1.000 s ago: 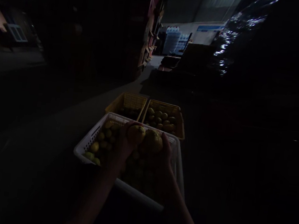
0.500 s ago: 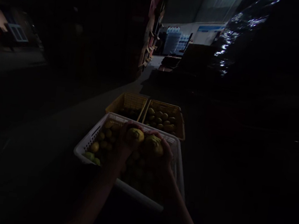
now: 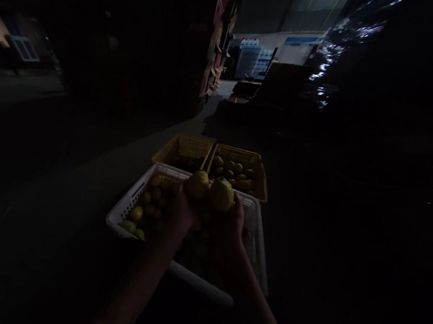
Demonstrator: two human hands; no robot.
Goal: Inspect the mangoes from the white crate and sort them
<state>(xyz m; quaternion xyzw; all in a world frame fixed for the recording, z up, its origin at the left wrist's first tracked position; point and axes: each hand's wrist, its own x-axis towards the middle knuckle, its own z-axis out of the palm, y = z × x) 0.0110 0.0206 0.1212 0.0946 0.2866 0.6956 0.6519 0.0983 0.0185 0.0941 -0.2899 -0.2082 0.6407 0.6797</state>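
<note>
Head view: one fruit in each hand above a full crate

The left hand point(image 3: 184, 208) is closed around a rounded yellow-green fruit point(image 3: 197, 184), and the right hand point(image 3: 236, 219) grips a larger yellow-green fruit point(image 3: 221, 194) beside it. Both are lifted over the far side of a white plastic crate with pierced walls point(image 3: 115, 218). Picking up this pair looks done; neither is set down yet. Many loose small yellow-green fruits point(image 3: 136, 213) lie in the white crate, apparently not yet handled. Beyond stand a yellow slatted plastic crate on the left point(image 3: 193, 145), with dark contents low inside, and a yellow plastic crate on the right point(image 3: 261, 183), holding many fruits.

Most fingers are hidden behind the fruits, and whether the held pair touch is unclear. Forearms cover the middle of the white crate, whose near part sinks into shadow. The left yellow crate's contents are too dark to identify.
</note>
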